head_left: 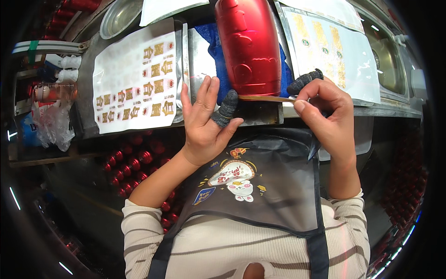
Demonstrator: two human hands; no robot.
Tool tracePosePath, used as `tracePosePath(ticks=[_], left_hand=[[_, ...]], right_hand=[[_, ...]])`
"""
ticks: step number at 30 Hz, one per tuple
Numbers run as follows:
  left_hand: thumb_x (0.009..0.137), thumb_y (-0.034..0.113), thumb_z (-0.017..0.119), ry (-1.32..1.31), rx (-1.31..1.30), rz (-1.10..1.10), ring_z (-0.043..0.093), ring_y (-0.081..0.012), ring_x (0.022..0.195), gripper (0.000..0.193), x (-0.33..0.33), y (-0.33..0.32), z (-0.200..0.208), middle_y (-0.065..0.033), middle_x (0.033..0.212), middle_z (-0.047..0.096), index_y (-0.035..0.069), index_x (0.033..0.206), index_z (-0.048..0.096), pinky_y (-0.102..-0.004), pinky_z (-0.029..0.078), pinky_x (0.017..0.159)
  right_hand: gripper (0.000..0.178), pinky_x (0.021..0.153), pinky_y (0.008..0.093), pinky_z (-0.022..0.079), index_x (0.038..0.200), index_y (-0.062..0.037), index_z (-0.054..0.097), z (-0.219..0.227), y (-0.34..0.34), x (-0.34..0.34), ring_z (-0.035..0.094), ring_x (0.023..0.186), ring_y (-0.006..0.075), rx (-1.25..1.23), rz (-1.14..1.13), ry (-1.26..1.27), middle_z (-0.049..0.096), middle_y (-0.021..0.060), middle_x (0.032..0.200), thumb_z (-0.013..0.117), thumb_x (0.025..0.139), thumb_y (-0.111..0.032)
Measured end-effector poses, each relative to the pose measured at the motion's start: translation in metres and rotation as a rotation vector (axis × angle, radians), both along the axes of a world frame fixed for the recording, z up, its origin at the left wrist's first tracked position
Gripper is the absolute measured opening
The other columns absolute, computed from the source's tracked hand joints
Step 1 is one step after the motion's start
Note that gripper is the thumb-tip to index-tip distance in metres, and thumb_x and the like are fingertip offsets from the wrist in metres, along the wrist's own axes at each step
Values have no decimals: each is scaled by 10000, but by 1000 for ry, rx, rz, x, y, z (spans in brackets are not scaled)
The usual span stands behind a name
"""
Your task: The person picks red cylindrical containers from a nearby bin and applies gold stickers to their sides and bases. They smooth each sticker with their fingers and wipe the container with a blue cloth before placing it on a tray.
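A large glossy red bottle (pixel 248 51) with raised shapes lies on a blue cloth (pixel 216 56), its broad end toward me. At that end runs a thin golden-brown strip (pixel 265 98), seen nearly edge-on; I cannot make out exactly what it is. My right hand (pixel 327 109) pinches the strip's right end between thumb and finger, and a dark grey cover sits on one raised fingertip. My left hand (pixel 204 116) is open with fingers spread beside the bottle's left edge. Its index finger wears a dark grey cover (pixel 226 109) close to the strip's left end.
On the left lies a white sheet (pixel 104 83) of gold and red decals, on the right another sheet (pixel 357 69) with gold patches. Metal basins (pixel 121 18) stand at the far left and right. Thread spools (pixel 69 62) and a plastic bag (pixel 53 128) sit left. Red bottles (pixel 134 163) fill the space below.
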State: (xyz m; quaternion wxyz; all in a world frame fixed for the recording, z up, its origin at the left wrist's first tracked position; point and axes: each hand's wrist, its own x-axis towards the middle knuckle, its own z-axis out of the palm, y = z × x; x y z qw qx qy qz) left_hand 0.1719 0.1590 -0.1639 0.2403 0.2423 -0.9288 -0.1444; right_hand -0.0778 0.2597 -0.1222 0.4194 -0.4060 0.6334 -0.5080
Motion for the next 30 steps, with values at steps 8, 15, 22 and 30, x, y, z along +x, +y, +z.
tracePosePath(ticks=[8, 15, 22, 30], left_hand=[[733, 182, 814, -5, -107, -50, 454, -530, 1322, 212, -17, -6, 14, -261, 1473, 473, 19, 829, 718, -711, 142, 1093], [737, 204, 770, -54, -247, -105, 458, -524, 1321, 172, -59, -3, 36, -226, 1468, 495, 69, 834, 724, -730, 168, 1081], [700, 214, 857, 147, 18, 65, 426, -415, 1395, 651, -52, -16, 15, -269, 1514, 412, 8, 1282, 649, -653, 181, 1126], [725, 185, 854, 33, 101, 76, 414, -451, 1391, 453, 0, 6, 7, -298, 1533, 363, -39, 1094, 718, -640, 169, 1130]], right_hand=[[76, 531, 167, 310, 810, -8, 625, -18, -5, 0, 446, 599, -21, 56, -52, -64, 538, -56, 777, 683, 848, -40], [73, 512, 179, 321, 822, 1, 648, -31, -9, 2, 444, 579, -5, 76, -24, -47, 548, -28, 789, 702, 816, -47], [104, 542, 224, 285, 807, -17, 671, -28, -12, 6, 368, 602, 43, 58, 17, -13, 491, -25, 770, 735, 798, -99], [84, 551, 174, 301, 785, -11, 625, -1, -1, 1, 434, 611, -8, 25, 54, 49, 502, -47, 774, 700, 814, -36]])
